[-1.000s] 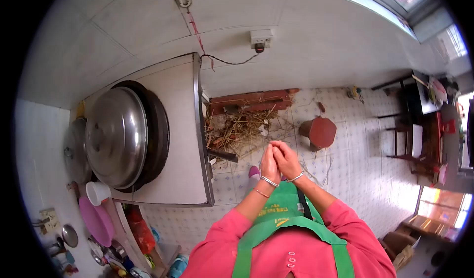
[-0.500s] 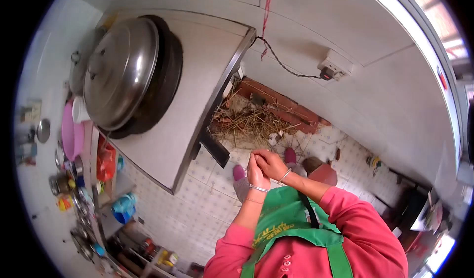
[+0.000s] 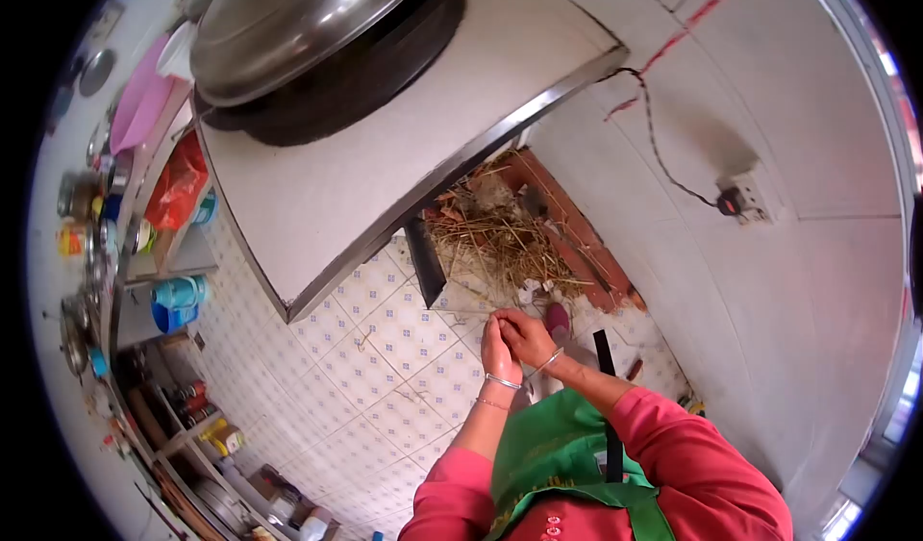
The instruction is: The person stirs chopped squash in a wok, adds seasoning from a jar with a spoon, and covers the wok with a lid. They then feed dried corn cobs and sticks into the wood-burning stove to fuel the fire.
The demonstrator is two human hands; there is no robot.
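Note:
My left hand [image 3: 499, 353] and my right hand [image 3: 531, 337] are pressed together in front of the green apron [image 3: 543, 445]. The right fingers curl over the left fingers, so both hands are closed. Anything between the palms is hidden. A silver bangle [image 3: 503, 381] circles the left wrist, and another bangle [image 3: 551, 357] is on the right. Beyond my hands, a heap of straw [image 3: 500, 243] lies on the floor under the edge of the stove counter [image 3: 385, 147].
A large metal lid [image 3: 298, 31] covers a dark wok [image 3: 385, 70] set in the counter. A black metal flap [image 3: 424, 262] sticks out below its edge. Shelves at left hold a red bag [image 3: 179, 183] and a blue bucket [image 3: 175, 318]. A plugged-in cord [image 3: 663, 156] hangs along the right wall.
The view has turned and come nearer to the stove, so the counter and wok sit higher in it. My hands stay pressed together; one slipper has gone out of sight.

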